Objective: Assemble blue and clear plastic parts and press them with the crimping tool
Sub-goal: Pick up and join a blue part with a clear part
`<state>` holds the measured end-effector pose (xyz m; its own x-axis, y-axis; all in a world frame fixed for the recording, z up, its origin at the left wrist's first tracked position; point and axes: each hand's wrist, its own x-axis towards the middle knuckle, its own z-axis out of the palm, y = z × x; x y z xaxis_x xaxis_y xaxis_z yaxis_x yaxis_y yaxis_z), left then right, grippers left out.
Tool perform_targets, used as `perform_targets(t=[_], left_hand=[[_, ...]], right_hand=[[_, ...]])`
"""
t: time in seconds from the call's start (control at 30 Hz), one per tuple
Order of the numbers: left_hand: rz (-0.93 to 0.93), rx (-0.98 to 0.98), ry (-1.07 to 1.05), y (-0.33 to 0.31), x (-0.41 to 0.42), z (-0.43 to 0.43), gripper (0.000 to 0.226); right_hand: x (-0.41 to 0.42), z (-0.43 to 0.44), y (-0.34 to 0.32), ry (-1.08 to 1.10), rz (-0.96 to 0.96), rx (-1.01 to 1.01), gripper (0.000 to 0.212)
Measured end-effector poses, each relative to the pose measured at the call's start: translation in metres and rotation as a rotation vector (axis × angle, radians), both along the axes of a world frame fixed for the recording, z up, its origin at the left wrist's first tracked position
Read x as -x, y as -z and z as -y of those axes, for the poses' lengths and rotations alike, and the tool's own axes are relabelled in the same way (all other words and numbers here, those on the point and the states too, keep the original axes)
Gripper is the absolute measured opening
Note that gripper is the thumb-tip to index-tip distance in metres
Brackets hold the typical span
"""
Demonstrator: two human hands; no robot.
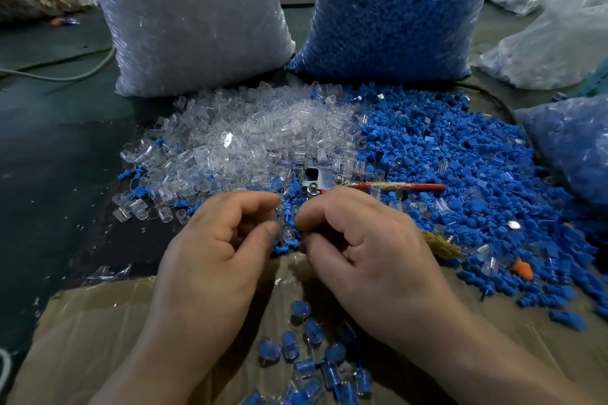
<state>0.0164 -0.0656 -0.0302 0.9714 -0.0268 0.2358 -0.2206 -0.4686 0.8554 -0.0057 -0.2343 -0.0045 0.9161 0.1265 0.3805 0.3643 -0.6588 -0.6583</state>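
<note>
My left hand (pixel 217 240) and my right hand (pixel 358 240) meet at the centre, fingertips almost touching. The left fingers pinch a small clear plastic part (pixel 282 220). A blue plastic part (pixel 289 211) is pinched by the right fingers, right against the clear one. Just beyond the fingertips lies the crimping tool (pixel 332 182), with a metal head and red handles (pixel 424 187), on the loose parts. A heap of clear parts (pixel 250 138) spreads to the left, a heap of blue parts (pixel 460 168) to the right.
Two large bags stand behind the heaps: one of clear parts (pixel 194 16), one of blue parts (pixel 394 10). Several assembled blue-and-clear pieces (pixel 312 362) lie in a cardboard box (pixel 98 322) below my hands. More plastic bags (pixel 566 148) sit at the right.
</note>
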Motion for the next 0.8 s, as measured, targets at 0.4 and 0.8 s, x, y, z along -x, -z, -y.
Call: perform_targets(t=[0.4,0.8], left_hand=[[-0.137,0.224,0.012,-0.004,0.008,0.007,0.026],[-0.064,-0.08,0.085,-0.018,0.018,0.01,0.016]], right_hand=[[0.003,-0.001,-0.002,-0.023,0.017,0.056,0.016],[0.008,-0.004,-0.014,-0.031,0.107,0.327,0.022]])
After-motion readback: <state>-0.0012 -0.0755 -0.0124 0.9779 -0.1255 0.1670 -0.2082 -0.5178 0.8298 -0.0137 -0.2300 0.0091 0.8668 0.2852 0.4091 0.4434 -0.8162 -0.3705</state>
